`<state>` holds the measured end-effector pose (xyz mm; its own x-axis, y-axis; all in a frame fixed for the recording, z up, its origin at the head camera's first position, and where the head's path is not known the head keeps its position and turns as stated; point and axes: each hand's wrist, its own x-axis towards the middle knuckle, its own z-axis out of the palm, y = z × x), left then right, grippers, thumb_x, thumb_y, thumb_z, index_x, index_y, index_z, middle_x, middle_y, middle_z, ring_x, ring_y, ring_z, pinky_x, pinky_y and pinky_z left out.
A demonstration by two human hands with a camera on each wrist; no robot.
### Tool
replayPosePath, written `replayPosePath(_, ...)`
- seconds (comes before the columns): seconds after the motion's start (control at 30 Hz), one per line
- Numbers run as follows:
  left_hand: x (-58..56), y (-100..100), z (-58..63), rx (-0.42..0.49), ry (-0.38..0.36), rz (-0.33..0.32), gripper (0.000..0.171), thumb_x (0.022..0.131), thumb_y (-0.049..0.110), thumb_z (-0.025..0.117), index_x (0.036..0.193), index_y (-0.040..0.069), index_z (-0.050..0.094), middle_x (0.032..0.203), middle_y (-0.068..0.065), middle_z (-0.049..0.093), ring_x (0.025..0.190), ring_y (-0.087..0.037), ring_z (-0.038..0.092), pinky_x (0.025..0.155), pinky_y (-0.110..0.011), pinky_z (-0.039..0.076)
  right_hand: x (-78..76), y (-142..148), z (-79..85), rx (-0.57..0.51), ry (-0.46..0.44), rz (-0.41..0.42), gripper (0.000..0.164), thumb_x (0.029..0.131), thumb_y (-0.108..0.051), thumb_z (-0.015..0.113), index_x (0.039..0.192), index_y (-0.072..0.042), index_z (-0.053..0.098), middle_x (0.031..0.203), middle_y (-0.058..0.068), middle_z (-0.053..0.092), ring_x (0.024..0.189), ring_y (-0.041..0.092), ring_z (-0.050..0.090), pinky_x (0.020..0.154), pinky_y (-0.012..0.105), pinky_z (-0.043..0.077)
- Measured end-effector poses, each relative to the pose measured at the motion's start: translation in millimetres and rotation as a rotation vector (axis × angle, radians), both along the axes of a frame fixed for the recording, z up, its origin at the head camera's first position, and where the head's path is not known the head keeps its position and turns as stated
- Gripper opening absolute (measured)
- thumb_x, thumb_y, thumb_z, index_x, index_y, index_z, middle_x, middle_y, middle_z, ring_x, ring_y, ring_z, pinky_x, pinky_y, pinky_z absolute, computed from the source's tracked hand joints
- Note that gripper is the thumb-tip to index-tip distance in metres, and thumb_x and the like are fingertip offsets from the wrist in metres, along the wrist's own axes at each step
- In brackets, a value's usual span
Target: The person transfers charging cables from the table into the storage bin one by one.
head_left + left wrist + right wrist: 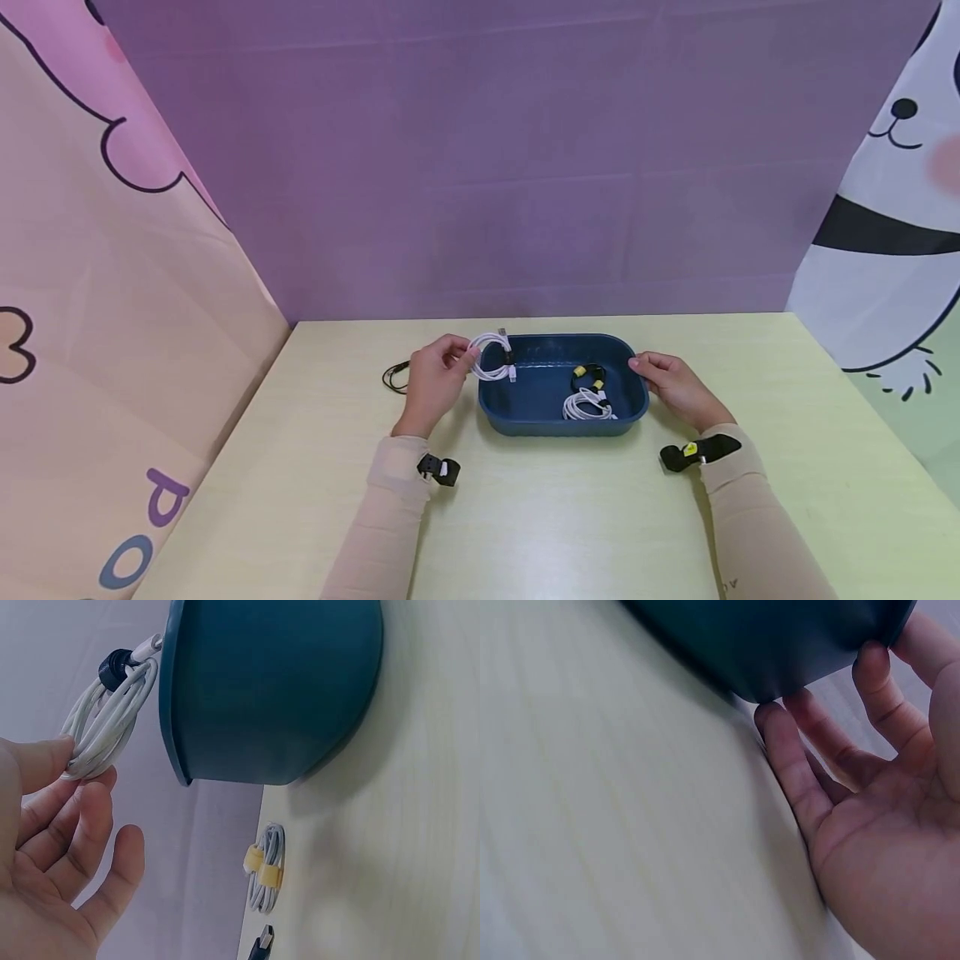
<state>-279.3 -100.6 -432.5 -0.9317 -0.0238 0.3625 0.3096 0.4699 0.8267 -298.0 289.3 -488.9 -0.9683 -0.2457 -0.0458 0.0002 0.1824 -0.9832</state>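
My left hand [435,383] pinches a coiled white cable [489,357] bound with a black strap, between thumb and fingertips. The coil hangs at the left rim of a dark blue plastic bin [540,427]; in the left wrist view the coiled cable [112,724] is just outside the bin wall [270,690]. My right hand [678,387] grips the bin's right end, thumb at the rim; the right wrist view shows fingertips [776,720] against its underside. Inside the bin lie another white coiled cable [587,406] and a black cable with yellow ends [577,379].
A thin black cable [393,379] lies on the pale table [525,517], left of my left hand. In the left wrist view a grey coiled cable [266,877] with yellow ties rests beside a black plug [261,945]. Behind the table hangs a purple cloth [525,167].
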Motion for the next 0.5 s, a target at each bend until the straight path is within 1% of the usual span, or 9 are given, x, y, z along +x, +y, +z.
replayPosePath(0.13,0.7,4.2,-2.3,-0.016,-0.003,-0.005,0.014,0.095,0.021,0.075,0.100,0.008,0.076,0.085,-0.006,0.072,0.071,-0.017,0.055,0.062,-0.025,0.043,2.4,-1.0,3.1,0.000,-0.007,-0.009,0.029,0.106,-0.036,0.057,0.092,-0.011,0.065,0.096,-0.005,0.052,0.099,0.012,0.049,0.085,0.019,0.047)
replayPosePath(0.27,1.3,7.2,-4.1,-0.035,-0.008,-0.017,0.015,0.095,0.022,0.074,0.102,0.009,0.076,0.086,-0.005,0.071,0.074,-0.018,0.055,0.064,-0.026,0.043,4.8,-1.5,6.2,-0.009,-0.013,-0.012,0.030,0.106,-0.034,0.056,0.094,-0.007,0.065,0.099,-0.004,0.053,0.101,0.012,0.050,0.086,0.018,0.048)
replayPosePath(0.5,2.4,9.7,-5.3,-0.065,-0.005,-0.038,0.015,0.095,0.022,0.074,0.102,0.009,0.075,0.084,-0.005,0.071,0.075,-0.017,0.056,0.067,-0.027,0.045,6.7,-2.8,9.0,-0.023,-0.014,0.007,0.030,0.106,-0.033,0.056,0.095,-0.007,0.064,0.098,-0.005,0.051,0.100,0.012,0.049,0.086,0.018,0.047)
